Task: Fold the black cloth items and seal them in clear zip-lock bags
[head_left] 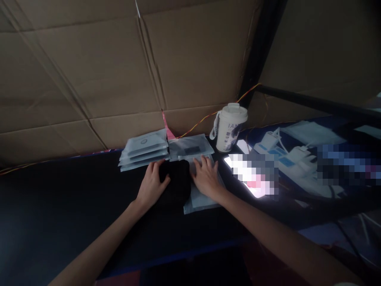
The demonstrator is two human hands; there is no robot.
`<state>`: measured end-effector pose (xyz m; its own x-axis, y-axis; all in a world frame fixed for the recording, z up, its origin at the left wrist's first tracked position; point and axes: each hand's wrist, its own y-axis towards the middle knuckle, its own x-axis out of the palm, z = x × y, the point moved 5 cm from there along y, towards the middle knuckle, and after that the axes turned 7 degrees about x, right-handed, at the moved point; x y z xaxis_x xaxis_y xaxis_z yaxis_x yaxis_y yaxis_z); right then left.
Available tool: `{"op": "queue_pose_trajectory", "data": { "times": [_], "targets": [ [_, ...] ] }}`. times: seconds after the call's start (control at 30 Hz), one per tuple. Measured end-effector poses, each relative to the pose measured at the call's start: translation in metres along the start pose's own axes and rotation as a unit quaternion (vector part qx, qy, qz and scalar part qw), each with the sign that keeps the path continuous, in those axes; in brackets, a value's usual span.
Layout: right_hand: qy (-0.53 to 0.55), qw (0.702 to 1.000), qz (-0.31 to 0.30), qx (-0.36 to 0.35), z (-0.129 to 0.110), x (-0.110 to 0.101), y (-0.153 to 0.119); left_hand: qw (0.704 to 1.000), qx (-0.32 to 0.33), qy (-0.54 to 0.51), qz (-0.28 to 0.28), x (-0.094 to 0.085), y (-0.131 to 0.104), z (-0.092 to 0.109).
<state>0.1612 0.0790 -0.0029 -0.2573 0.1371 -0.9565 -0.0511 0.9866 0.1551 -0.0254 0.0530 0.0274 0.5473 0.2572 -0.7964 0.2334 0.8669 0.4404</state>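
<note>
Lying by the cardboard wall (113, 67), a stack of packets (144, 149) sat beyond the left hand (152, 183), whose thumb and fingers stood apart at the left edge of a black item (177, 180) on the table (74, 206). Just right of it, the right hand (206, 176) rested, fingers spread, on a flat packet (204, 201), with a lidded cup (229, 129) and a lit phone (244, 175) farther right.

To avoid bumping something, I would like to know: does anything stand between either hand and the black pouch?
Nothing visible does. The left hand is at the left side of the black pouch. The right hand lies on a flat plastic packet, near the pouch's right side, with nothing seen standing between them.
</note>
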Motion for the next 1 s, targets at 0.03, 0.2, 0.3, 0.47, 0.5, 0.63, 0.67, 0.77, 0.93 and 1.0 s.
{"op": "queue_pose_trajectory", "data": {
  "times": [0.03, 0.2, 0.3, 0.47, 0.5, 0.63, 0.67, 0.77, 0.93, 1.0],
  "targets": [
    [0.0, 1.0, 0.004, -0.01, -0.001, 0.0, 0.0, 1.0, 0.012, 0.008, 0.005, 0.0, 0.0, 0.001],
    [-0.002, 1.0, 0.014, -0.027, -0.003, -0.004, -0.003, 0.996, 0.087, 0.023, 0.021, -0.004, -0.002, 0.014],
    [-0.003, 1.0, 0.01, -0.017, -0.004, -0.005, -0.004, 0.991, 0.124, 0.04, 0.023, -0.007, -0.004, 0.024],
    [0.009, 1.0, -0.007, -0.02, -0.004, 0.002, -0.004, 0.991, 0.129, 0.017, -0.006, -0.006, -0.008, 0.035],
    [0.011, 1.0, -0.008, -0.024, -0.004, 0.003, -0.004, 0.992, 0.126, 0.009, -0.026, -0.004, -0.009, 0.036],
    [0.009, 1.0, -0.003, -0.029, -0.003, 0.005, -0.004, 0.987, 0.119, 0.013, -0.106, 0.009, -0.011, 0.036],
    [0.008, 1.0, -0.003, -0.029, -0.003, 0.005, -0.004, 0.986, 0.119, 0.019, -0.117, 0.01, -0.011, 0.037],
    [0.004, 1.0, -0.001, -0.029, -0.003, 0.005, -0.004, 0.982, 0.121, 0.027, -0.14, 0.012, -0.017, 0.042],
    [0.004, 1.0, -0.004, -0.029, -0.003, 0.007, -0.004, 0.98, 0.139, 0.059, -0.129, 0.01, -0.035, 0.053],
    [0.002, 0.999, 0.002, -0.033, -0.003, 0.007, -0.004, 0.98, 0.128, 0.074, -0.131, 0.012, -0.041, 0.053]
  ]
}}
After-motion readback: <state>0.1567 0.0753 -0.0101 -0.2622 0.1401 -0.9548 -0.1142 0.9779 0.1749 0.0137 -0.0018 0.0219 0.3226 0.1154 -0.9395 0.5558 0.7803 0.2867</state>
